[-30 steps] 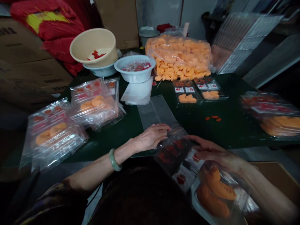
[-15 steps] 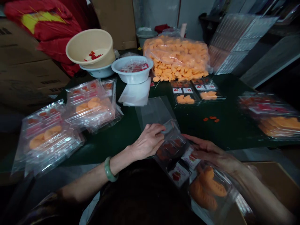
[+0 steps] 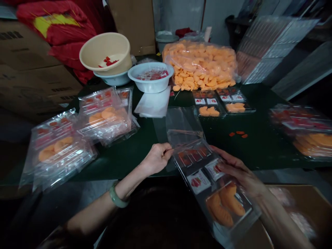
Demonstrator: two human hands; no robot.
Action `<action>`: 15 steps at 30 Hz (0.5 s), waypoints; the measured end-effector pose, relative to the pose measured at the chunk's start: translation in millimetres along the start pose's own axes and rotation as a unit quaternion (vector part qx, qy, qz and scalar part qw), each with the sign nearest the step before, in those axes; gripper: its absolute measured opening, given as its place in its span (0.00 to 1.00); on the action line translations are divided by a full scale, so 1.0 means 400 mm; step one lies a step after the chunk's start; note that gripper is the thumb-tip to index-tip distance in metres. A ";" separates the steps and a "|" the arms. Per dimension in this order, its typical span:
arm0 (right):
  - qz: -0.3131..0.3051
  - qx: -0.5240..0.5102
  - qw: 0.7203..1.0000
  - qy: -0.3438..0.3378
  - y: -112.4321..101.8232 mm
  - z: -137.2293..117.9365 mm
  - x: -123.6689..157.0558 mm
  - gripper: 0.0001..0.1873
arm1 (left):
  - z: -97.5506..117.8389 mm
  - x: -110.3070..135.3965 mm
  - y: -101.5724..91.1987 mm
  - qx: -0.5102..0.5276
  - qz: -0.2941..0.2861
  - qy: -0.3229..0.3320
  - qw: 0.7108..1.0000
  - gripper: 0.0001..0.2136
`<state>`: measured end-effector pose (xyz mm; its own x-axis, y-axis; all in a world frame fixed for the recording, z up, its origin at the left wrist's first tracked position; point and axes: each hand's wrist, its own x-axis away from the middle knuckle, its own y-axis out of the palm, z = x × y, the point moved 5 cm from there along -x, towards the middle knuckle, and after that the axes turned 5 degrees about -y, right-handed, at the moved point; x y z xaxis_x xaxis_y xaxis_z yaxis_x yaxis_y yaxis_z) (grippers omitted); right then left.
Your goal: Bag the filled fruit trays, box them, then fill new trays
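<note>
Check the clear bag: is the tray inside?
Cannot tell: the tray reaches the clear bag, but the film hides its far end.

No legible txt: tray labels [image 3: 199, 181] & carton print [image 3: 10, 35] too small/blurred.

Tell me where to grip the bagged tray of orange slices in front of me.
Grip the bagged tray by its long side edges, coming from the side as the right hand does. The tray's flat, stiff rim should give a steadier hold than the clear bag flap, which is thin and loose beyond the tray's far end.
</note>
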<state>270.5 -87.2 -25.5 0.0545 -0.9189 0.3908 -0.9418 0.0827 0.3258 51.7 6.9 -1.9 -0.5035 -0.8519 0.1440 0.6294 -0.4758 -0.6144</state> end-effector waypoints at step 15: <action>0.161 -0.101 0.981 -0.046 0.127 0.085 0.019 0.36 | 0.042 0.035 -0.042 -0.128 -0.031 0.149 0.980 0.12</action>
<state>211.8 -103.1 -35.2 -0.2735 -0.8626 0.4256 -0.8204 0.4402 0.3650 44.0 -0.7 23.3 -0.7107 -0.7031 -0.0234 0.4422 -0.4206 -0.7921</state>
